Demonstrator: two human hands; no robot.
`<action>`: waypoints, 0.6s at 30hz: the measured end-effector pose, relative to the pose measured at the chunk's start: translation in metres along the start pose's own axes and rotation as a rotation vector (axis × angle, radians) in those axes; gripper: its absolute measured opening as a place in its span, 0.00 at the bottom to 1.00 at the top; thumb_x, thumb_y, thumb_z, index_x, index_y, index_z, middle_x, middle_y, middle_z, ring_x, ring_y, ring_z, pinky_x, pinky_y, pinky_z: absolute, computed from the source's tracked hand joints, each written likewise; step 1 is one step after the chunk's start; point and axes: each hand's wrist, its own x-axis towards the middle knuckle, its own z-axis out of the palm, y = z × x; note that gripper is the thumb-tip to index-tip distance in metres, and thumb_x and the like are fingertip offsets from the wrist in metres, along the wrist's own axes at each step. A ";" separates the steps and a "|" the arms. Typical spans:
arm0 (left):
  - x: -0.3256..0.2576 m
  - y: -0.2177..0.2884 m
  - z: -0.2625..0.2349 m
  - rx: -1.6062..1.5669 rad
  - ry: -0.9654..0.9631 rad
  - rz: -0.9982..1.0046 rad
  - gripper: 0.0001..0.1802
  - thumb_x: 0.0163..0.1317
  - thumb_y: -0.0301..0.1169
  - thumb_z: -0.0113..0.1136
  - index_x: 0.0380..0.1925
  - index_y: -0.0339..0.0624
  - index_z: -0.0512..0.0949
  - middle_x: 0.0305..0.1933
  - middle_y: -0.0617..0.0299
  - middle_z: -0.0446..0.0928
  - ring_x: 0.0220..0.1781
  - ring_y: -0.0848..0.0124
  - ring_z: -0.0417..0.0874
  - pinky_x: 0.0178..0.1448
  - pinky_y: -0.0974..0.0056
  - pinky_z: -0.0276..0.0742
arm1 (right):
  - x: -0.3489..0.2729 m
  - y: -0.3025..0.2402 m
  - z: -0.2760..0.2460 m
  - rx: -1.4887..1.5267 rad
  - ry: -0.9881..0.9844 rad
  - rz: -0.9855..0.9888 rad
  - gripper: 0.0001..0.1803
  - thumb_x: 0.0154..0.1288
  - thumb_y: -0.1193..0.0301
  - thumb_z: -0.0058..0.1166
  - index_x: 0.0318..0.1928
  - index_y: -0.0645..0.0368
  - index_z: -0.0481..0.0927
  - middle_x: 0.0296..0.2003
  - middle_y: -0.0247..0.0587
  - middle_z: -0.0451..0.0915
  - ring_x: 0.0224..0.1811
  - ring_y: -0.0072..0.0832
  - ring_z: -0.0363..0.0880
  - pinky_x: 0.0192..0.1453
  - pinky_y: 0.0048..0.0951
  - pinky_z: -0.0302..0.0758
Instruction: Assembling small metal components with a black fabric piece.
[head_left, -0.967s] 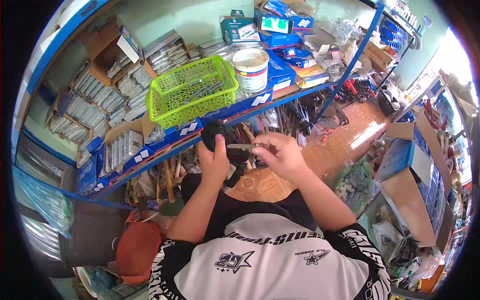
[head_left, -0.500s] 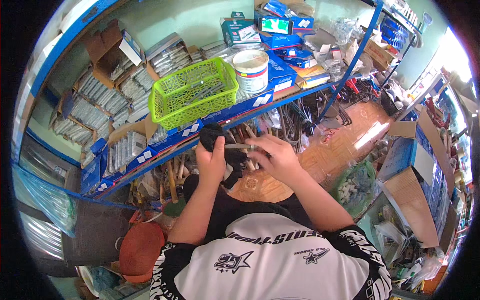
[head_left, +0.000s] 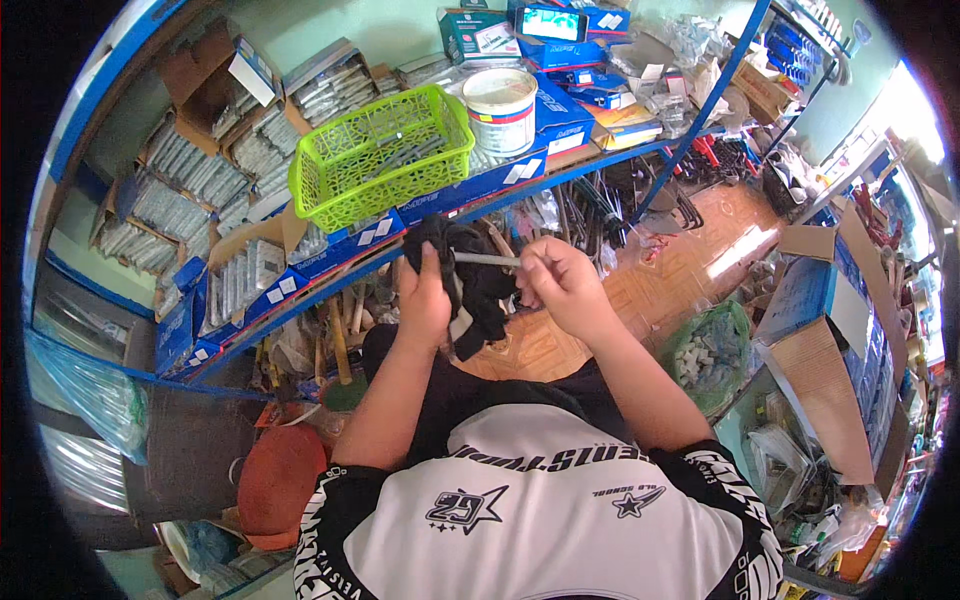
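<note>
My left hand (head_left: 427, 302) is closed around a bunched black cloth (head_left: 482, 308), its thumb pointing up. Out of the cloth, toward the right, runs a thin grey rod (head_left: 488, 259); the part inside the folds is hidden. The fingers of my right hand (head_left: 562, 288) pinch the rod's right end. Both hands are in front of my chest, just short of the shelf edge. Beyond them on the shelf stands a bright green plastic basket (head_left: 425, 182) with several dark grey slim pieces (head_left: 412, 153) lying in it.
Beside the basket stands a white bucket (head_left: 500, 115). Cartons of wrapped flat pieces (head_left: 245, 285) fill the shelf's left. A lit phone (head_left: 551, 23) leans at the back. A blue post (head_left: 690, 130) rises at right. Open cartons (head_left: 825, 390) and a green bag (head_left: 708, 360) stand right; a red stool (head_left: 282, 485) left.
My right hand has turned and closed more tightly on the rod, moving slightly right. More black cloth now hangs loose beside my left hand. The view has shifted a little.
</note>
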 end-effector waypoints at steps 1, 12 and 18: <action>-0.002 -0.003 -0.003 0.000 0.002 -0.001 0.26 0.75 0.44 0.46 0.63 0.37 0.68 0.57 0.57 0.75 0.55 0.66 0.78 0.60 0.61 0.73 | -0.001 0.002 0.002 0.000 -0.001 0.001 0.06 0.73 0.73 0.49 0.37 0.62 0.74 0.26 0.31 0.76 0.23 0.16 0.75 0.27 0.20 0.72; -0.026 0.011 0.021 -0.107 0.118 0.182 0.24 0.64 0.39 0.65 0.53 0.36 0.72 0.48 0.64 0.76 0.47 0.74 0.76 0.55 0.66 0.72 | -0.015 -0.007 0.017 -0.427 -0.088 -0.129 0.10 0.63 0.75 0.61 0.43 0.67 0.80 0.31 0.40 0.81 0.29 0.21 0.83 0.31 0.23 0.77; -0.020 0.016 0.013 -0.328 0.012 0.056 0.27 0.69 0.48 0.51 0.57 0.37 0.70 0.54 0.58 0.75 0.54 0.68 0.75 0.61 0.61 0.69 | -0.022 0.009 0.025 -0.408 -0.124 -0.131 0.10 0.64 0.73 0.61 0.41 0.67 0.81 0.29 0.38 0.80 0.30 0.22 0.81 0.33 0.25 0.77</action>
